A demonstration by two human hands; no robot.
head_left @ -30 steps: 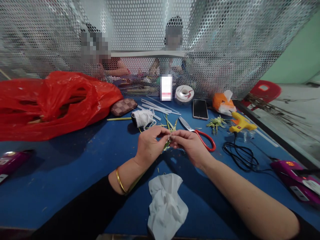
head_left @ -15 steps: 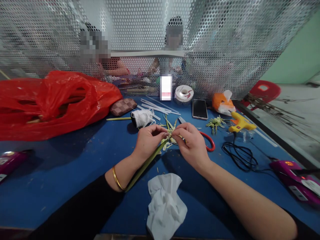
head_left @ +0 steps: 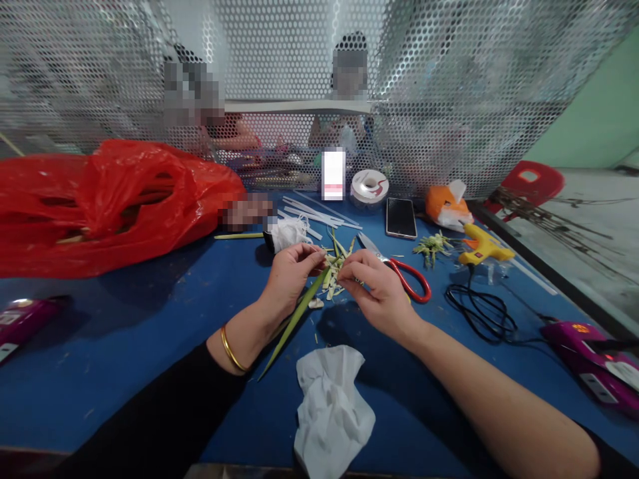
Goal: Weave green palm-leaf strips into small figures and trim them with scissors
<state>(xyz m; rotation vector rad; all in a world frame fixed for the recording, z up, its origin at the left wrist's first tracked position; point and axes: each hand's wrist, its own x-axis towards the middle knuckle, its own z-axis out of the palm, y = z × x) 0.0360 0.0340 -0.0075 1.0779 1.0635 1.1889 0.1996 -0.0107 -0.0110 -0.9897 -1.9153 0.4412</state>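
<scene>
Over the middle of the blue table (head_left: 170,339), the left hand (head_left: 289,274) pinches a leaf (head_left: 300,308) by its upper end, the rest slanting down toward the near edge. Just beside it, the right hand (head_left: 380,293) curls its fingers in close to the thumb (whether on anything, I cannot tell). Both forearms angle inward. Pale shreds (head_left: 330,287) lie below the fingertips; scissors (head_left: 393,263) lie rightward, a cloth (head_left: 333,412) nearer. Beyond rises a perforated screen (head_left: 449,66), with a green wall (head_left: 594,120) right.

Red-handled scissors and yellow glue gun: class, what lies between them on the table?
A small heap of pale green shreds lies between the scissors and the glue gun in the head view.
</scene>
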